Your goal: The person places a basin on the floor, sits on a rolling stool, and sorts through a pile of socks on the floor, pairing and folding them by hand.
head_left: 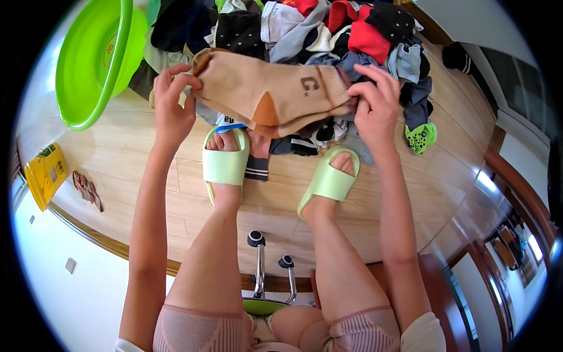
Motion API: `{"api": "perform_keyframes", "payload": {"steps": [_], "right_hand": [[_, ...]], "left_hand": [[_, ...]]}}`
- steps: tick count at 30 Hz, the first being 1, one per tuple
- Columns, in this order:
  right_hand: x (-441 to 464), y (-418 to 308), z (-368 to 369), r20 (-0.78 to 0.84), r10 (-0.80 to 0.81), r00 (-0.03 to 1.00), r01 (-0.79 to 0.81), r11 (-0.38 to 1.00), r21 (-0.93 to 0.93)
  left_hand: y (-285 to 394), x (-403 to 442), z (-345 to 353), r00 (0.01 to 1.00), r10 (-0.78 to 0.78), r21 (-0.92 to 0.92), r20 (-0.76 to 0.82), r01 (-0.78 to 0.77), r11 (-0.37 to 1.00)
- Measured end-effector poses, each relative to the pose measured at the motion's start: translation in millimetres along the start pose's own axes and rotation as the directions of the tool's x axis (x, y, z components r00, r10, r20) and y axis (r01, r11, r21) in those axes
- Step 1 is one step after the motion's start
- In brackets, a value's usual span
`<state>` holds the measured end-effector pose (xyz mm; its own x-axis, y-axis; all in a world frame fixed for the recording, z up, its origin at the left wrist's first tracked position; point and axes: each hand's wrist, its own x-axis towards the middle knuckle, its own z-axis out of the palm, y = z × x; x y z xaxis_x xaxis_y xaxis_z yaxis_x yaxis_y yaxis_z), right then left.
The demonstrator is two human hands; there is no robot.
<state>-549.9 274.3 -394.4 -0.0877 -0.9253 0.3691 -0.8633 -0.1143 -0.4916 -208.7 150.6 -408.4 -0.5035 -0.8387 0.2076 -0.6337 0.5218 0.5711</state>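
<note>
A pair of tan socks (234,82), laid one on the other, is stretched level between my two hands above the floor. Each has a brown toe and an orange-brown heel patch, and a dark letter "C." marks the cuff. My left hand (175,102) pinches the toe end between thumb and fingers. At the cuff end, my right hand (375,105) is closed on the ribbed edge. Below and behind the socks spreads a large pile of mixed socks and clothes (369,41), partly hidden by them.
A bright green basin (85,64) leans at the left of the pile. Further down lie a yellow container (46,176) and a small brown patterned item (88,190). My feet wear pale green slippers (226,165). Between my legs show metal chair legs (260,270). One green sock (420,138) lies at right.
</note>
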Motion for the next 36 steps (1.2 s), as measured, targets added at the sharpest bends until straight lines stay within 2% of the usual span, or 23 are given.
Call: {"api": "perform_keyframes", "payload": {"steps": [1,4,7,8,9,11,13,14,16,17,20,21,24,27,29,32,36], "right_hand": [[-7,2,0,0.034,0.030,0.999,-0.030,1.000,0.003],[-25,8,5,0.018,0.240,0.971,-0.239,0.959,0.149],[-29,0,4,0.012,0.316,0.949,-0.309,0.918,0.247],[-29,-5,3,0.022,0.341,0.940,-0.333,0.902,0.275],[-30,-8,4,0.024,0.276,0.961,-0.272,0.927,0.258],[-34,-19,5,0.039,0.187,0.982,-0.191,0.962,0.196],[-37,-26,9,0.048,0.138,0.989,-0.143,0.981,0.129],[-40,-29,10,0.067,0.273,0.960,-0.281,0.937,0.208],[-44,-39,11,0.135,0.515,0.846,-0.527,0.775,0.348],[-51,-36,18,0.143,0.548,0.824,-0.553,0.725,0.410],[-60,-23,23,0.224,0.535,0.814,-0.580,0.767,0.276],[-61,-19,24,0.235,0.542,0.807,-0.590,0.755,0.285],[-63,-14,24,0.256,0.555,0.791,-0.611,0.723,0.322],[-61,-17,20,0.234,0.544,0.806,-0.590,0.705,0.393],[-62,-21,17,0.189,0.521,0.833,-0.544,0.704,0.457],[-65,-22,14,0.217,0.518,0.827,-0.558,0.715,0.421],[-71,-12,23,0.161,0.531,0.832,-0.547,0.736,0.398]], "left_hand": [[-1,-3,3,0.999,0.011,0.053,0.037,-0.013,0.999],[2,-15,7,0.997,-0.069,0.014,-0.015,0.070,0.997],[2,-30,20,0.913,-0.406,-0.225,-0.048,0.386,0.895],[1,-35,23,0.860,-0.509,-0.303,-0.039,0.475,0.826],[3,-37,24,0.780,-0.624,-0.407,0.042,0.584,0.703],[8,-40,26,0.581,-0.777,-0.553,0.243,0.740,0.381],[26,-40,23,0.526,-0.744,-0.572,0.412,0.785,0.239],[36,-38,23,0.497,-0.714,-0.570,0.493,0.805,0.166],[53,-37,28,0.377,-0.661,-0.473,0.649,0.880,0.038],[60,-35,32,0.312,-0.624,-0.416,0.717,0.909,-0.023],[72,-33,46,0.237,-0.635,-0.341,0.735,0.939,-0.044],[72,-33,50,0.209,-0.623,-0.345,0.754,0.933,-0.105],[71,-33,55,0.179,-0.620,-0.392,0.764,0.892,-0.225],[61,-45,61,0.207,-0.578,-0.463,0.790,0.819,-0.339],[62,-51,60,0.221,-0.603,-0.503,0.767,0.790,-0.350],[62,-61,58,0.247,-0.599,-0.519,0.761,0.786,-0.336],[65,-65,61,0.261,-0.598,-0.532,0.758,0.778,-0.334]]}}
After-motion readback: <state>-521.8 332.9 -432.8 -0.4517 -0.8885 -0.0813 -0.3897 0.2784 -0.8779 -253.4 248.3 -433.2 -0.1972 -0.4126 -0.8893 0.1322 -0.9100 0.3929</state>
